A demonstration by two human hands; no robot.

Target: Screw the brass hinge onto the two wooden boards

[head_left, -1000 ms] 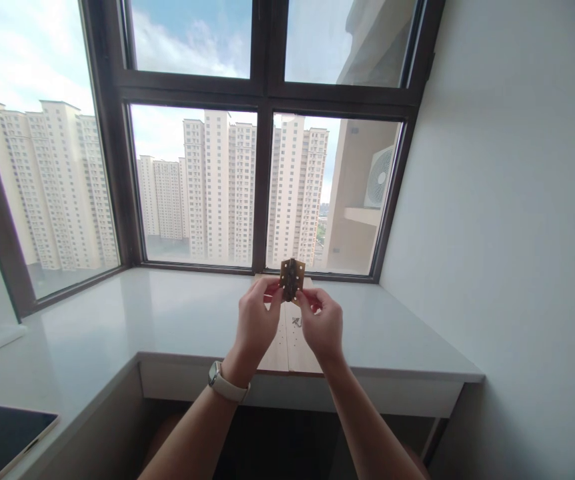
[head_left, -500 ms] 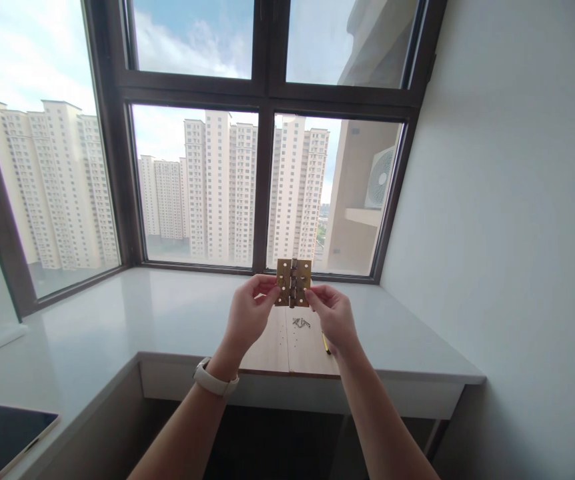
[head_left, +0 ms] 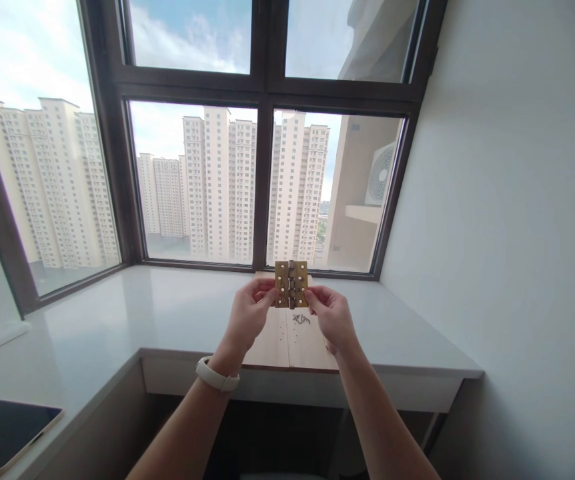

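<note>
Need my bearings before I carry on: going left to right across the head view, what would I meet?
Dark-screened device → pale watch band → left hand → brass hinge → right hand → air-conditioning unit outside the window → white wall.

So the brass-coloured hinge [head_left: 291, 285] is opened out pretty much flat, held up in midair, darker knuckle running upright between two hole-dotted leaves.
</note>
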